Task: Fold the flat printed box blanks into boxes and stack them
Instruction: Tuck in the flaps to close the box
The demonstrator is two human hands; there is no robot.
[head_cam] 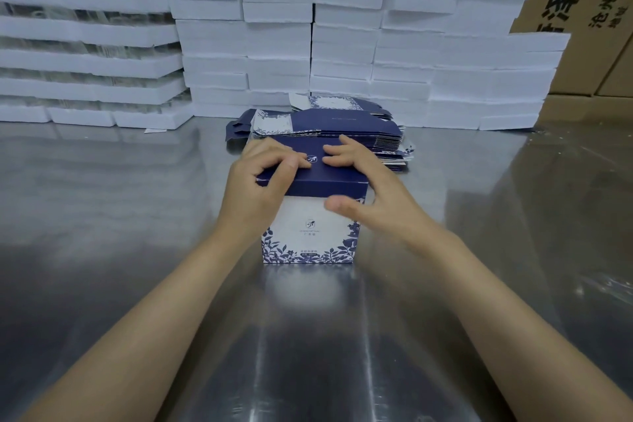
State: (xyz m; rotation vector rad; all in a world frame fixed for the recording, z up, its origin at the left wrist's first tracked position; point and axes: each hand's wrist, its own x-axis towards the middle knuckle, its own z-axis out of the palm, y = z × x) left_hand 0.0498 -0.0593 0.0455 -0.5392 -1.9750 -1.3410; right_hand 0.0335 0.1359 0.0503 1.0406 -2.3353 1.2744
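Observation:
A folded box (pixel 310 236), white with blue leaf print and a dark blue lid, stands upright on the steel table (pixel 137 250) in front of me. My left hand (pixel 260 181) grips the lid's left front corner, fingers curled over the top and thumb on the front edge. On the lid's right side rests my right hand (pixel 363 192), fingers spread on top and thumb against the front face. Directly behind the box lies a pile of flat printed blanks (pixel 329 130).
White foam trays (pixel 342 44) are stacked in tall columns along the back of the table. Further foam stacks with clear inserts (pixel 85 44) stand at the back left. Brown cardboard cartons (pixel 589 10) fill the back right.

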